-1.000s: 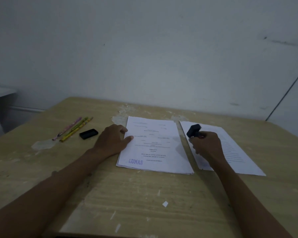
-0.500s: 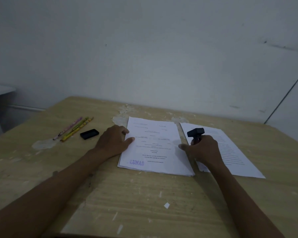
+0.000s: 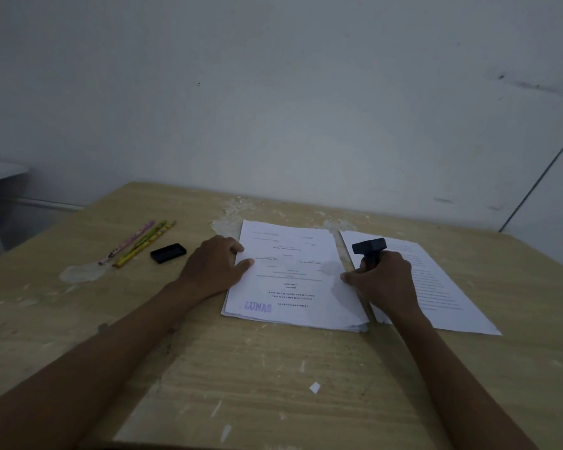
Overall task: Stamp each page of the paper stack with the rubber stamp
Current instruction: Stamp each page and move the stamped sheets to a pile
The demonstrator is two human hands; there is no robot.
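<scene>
We see a worn, pale wooden desk [image 3: 257,358] carrying a paper stack [image 3: 293,274] at centre, a single sheet [image 3: 436,287] just beside it on the right, and three pencils [image 3: 137,243] near a black ink pad [image 3: 168,253] on the left

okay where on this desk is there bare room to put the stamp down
Bare wood lies in the near strip between the forearms, below the paper stack, and at the far right beyond the loose sheet. It is crowded on the left: pencils, a black lid, the left hand.
</scene>
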